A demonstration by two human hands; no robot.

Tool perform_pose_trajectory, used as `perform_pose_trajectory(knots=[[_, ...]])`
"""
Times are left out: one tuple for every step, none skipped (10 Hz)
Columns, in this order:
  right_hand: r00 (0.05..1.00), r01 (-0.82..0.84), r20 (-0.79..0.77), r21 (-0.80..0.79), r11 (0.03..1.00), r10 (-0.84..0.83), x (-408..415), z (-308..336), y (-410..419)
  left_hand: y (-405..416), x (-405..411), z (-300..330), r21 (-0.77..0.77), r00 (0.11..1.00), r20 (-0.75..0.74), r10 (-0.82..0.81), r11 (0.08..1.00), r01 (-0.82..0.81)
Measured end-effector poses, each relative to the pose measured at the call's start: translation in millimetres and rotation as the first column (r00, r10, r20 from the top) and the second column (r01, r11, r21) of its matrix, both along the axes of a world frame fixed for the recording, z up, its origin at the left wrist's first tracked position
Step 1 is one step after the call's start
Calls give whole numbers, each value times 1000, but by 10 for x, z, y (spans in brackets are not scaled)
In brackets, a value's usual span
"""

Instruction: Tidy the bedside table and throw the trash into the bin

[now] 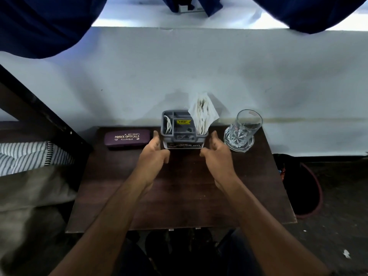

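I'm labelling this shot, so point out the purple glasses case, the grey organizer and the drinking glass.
purple glasses case [127,139]: head view, on its printed lid.
grey organizer [182,145]: head view, on its front wall.
drinking glass [246,126]: head view, on its clear side wall.

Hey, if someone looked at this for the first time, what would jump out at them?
Both hands, the left hand and right hand, flank a grey organizer at the back of the dark wooden table, with white tissues sticking up from it. A purple glasses case lies to its left, a clear glass to its right.
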State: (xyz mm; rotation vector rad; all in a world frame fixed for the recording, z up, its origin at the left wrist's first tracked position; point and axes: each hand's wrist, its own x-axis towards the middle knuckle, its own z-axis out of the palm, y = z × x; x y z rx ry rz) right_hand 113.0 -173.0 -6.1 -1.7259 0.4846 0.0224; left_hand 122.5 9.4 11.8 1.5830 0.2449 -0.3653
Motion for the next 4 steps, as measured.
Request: perform_pose_trajectory(knots=[[999, -51, -8, 12, 999, 51, -9, 28, 37, -12, 11, 19, -3, 1000, -2, -14, 1000, 14], [997, -77, -19, -25, 997, 76, -15, 49, 35, -27, 40, -8, -16, 1000, -4, -6, 1000, 6], [995, -91, -48, -182, 979, 84, -65, 189, -45, -59, 30, 75, 59, 999, 32, 18, 998, -20], [986, -134, 44, -357, 924, 160, -171, 469, -120, -31, -19, 312, 297, 984, 161, -71, 955, 20]])
